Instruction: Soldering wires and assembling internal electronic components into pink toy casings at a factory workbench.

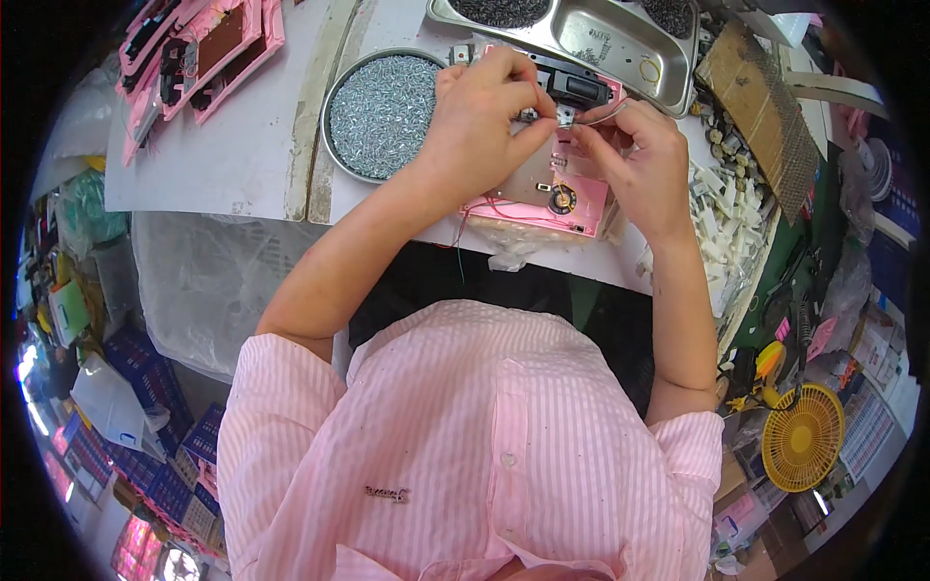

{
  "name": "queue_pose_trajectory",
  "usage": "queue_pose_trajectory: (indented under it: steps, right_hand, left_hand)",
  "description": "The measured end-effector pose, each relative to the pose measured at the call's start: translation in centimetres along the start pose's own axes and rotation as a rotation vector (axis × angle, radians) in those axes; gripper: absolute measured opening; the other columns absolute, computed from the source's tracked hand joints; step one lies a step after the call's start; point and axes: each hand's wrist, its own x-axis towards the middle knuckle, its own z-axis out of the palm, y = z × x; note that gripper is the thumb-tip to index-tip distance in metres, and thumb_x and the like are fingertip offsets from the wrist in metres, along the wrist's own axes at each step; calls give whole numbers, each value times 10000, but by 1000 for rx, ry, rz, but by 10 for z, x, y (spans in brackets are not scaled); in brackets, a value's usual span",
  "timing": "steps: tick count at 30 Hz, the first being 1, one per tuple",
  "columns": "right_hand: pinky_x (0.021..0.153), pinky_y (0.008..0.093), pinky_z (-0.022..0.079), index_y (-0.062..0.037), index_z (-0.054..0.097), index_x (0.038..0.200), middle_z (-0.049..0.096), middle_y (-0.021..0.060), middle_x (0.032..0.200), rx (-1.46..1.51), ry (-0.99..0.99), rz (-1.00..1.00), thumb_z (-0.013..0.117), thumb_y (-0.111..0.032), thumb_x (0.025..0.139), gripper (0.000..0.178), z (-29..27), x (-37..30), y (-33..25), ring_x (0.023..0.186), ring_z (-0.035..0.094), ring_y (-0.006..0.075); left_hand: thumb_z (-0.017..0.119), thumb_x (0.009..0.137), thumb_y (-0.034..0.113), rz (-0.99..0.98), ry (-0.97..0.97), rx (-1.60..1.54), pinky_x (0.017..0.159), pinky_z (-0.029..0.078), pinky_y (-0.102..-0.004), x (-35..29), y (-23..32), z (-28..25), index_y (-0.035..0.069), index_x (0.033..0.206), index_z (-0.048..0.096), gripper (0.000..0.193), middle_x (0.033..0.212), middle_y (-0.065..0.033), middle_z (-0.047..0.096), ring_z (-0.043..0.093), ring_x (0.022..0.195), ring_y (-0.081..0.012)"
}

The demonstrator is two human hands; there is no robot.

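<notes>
A pink plastic housing (581,219) lies at the table's front edge, with a brown board, a round black part (562,199) and thin wires in it. Over its far part, my left hand (489,121) is closed in a pinch at a small silver metal part (566,116). My right hand (644,155) meets it from the other side, thumb and forefinger closed on a thin grey wire (603,118) beside that metal part. My fingers partly hide the contact. Behind them sits a black rectangular piece (581,88) along the housing's far edge.
Left of my left hand stands a round metal dish (329,126) full of small screws. A steel tray (620,44) with dark screws is at the back. White plastic parts (722,228) and a brown board (760,107) lie right. Several pink housings (208,63) are stacked far left.
</notes>
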Motion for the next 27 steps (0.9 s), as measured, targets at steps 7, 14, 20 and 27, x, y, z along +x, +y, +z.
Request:
queue_pose_trajectory:
  steps: [7,14,20,27]
  right_hand:
    - [680,368,478,-52,718,813,674,63,740,-12,30,-62,798,-163,769,143,-1,-2,0,676,629,248]
    - [682,350,459,-68,717,830,660,43,739,-38,29,-43,777,-144,775,111,-6,-7,-3,686,610,220]
    - [696,343,463,-80,723,841,660,36,749,-9,16,-78,770,-126,778,92,-26,-5,-11,691,603,206]
    - [724,393,486,-96,715,851,666,68,804,88,121,-211,784,-166,780,121,-33,-15,1,787,636,267]
  left_hand:
    - [793,754,222,115,10,129,907,346,-458,6,6,1,164,833,742,110,1029,-6,595,601,979,-211]
    - [754,781,170,-35,222,283,916,375,-458,-11,0,-9,91,1036,684,276,1074,-59,602,602,1005,-225]
    - [662,881,111,97,187,-131,769,527,-324,-3,59,-12,29,1248,630,378,1118,-168,651,647,925,-282]
    - [624,984,121,-235,-452,-458,633,491,-256,34,44,-9,-14,1104,707,199,825,-53,683,611,703,-96]
